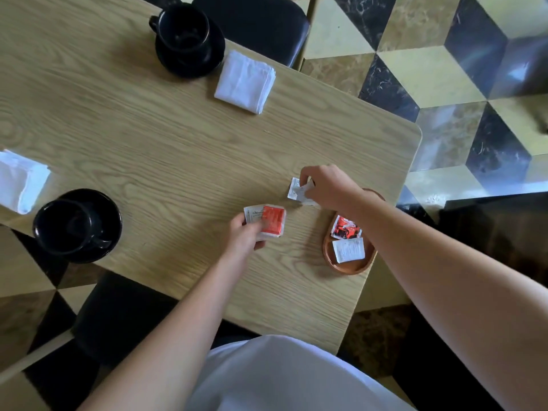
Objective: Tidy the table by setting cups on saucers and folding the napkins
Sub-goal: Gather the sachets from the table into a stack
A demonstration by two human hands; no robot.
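Both hands (246, 232) (324, 185) on sachets (271, 222) beside brown tray (350, 266).

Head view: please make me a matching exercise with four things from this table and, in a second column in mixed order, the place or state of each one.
Things:
1. orange packet
2. far black cup
3. brown tray
4. far white napkin

Places or states:
A. lies folded on the table, beside a saucer
B. holds two packets, near the table's right edge
C. is held in the left hand
D. stands on a black saucer

Pairs: 1-C, 2-D, 3-B, 4-A
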